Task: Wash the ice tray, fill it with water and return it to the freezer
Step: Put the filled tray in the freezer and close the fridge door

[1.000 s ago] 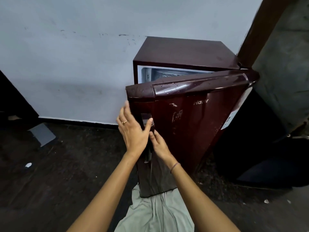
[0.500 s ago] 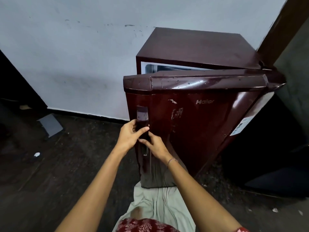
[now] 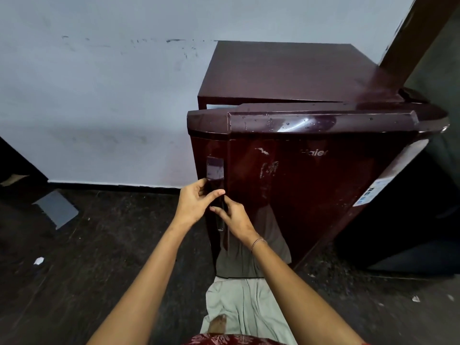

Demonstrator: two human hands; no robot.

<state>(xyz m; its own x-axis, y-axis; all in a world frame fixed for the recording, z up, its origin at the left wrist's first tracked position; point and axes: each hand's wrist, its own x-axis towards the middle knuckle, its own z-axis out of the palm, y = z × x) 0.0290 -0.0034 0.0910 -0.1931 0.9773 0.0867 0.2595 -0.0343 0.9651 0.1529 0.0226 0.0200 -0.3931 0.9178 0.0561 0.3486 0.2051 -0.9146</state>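
A pale wall (image 3: pixel 99 95) fills the upper left of the frame, and a dark floor (image 3: pixel 87 257) runs across the bottom. The maroon fridge (image 3: pixel 286 70) stands right of centre, its top in the upper middle. Its door (image 3: pixel 311 190) hangs slightly ajar: a thin pale gap shows between the cabinet and the door's top edge, widest at the gap's left end. A light cloth (image 3: pixel 239 302) lies on the floor at bottom centre, under the door.

Both hands meet at the vertical handle (image 3: pixel 216 185) on the door's left edge, just left of centre. The left hand (image 3: pixel 194 202) curls around the handle from the left, thumb laid across its front. The right hand (image 3: pixel 236 220) sits just below and to the right, fingers bent against the same strip; whether it grips or only presses, I cannot tell. Neither hand carries anything else.

The ice tray is nowhere in view; it may be behind the door, but the frame does not show it.

The step in hand looks like moving the door by its handle. To do it well, keep the left hand's wrap firm and push or pull square to the door face, so the door swings on its hinge at the right instead of twisting. Keep the fingertips clear of the gap on the handle side. If it is being closed, press until the gap at the top disappears all along; the cloth below may drag against the bottom edge.
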